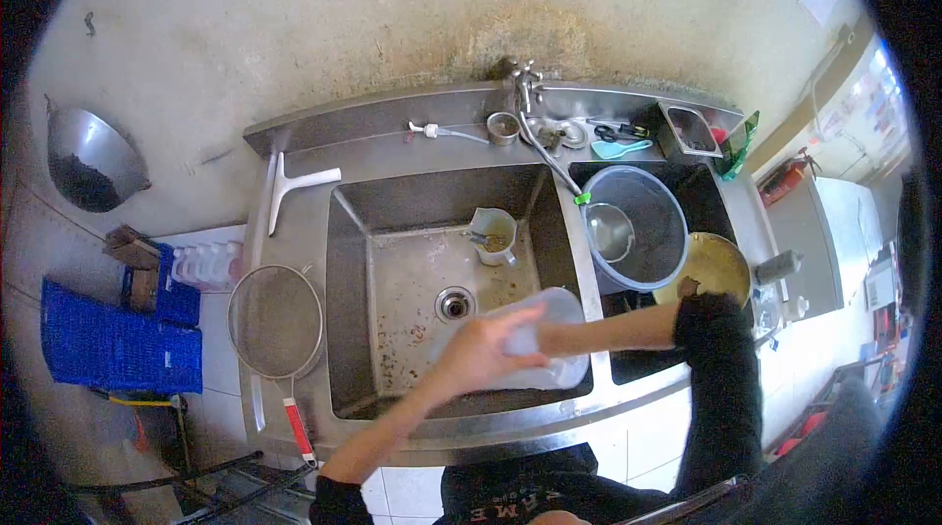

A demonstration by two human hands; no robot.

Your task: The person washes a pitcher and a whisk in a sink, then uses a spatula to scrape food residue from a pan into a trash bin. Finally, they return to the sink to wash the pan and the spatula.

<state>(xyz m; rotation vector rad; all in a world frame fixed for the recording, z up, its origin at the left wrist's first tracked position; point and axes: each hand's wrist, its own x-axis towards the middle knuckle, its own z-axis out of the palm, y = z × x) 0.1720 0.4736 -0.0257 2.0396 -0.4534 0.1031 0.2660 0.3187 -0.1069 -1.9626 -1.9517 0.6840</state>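
A translucent plastic container [564,375] is tilted over the front right of the left sink basin. My left hand [488,343] is closed on its left side, with fingers and thumb smeared by motion. My right hand [552,339] reaches across from the right into or against the container; its fingers are hidden, so what they do cannot be seen. Beyond the hands, a clear measuring jug [494,236] with a utensil and brownish contents stands in the basin. Food scraps [400,353] lie around the drain [454,304].
A large round clear tub [667,231] and a yellowish pan [726,265] occupy the right basin. On the left ledge lie a round strainer [278,321] with a red handle and a white squeegee [294,182]. The tap [527,83] is at the back.
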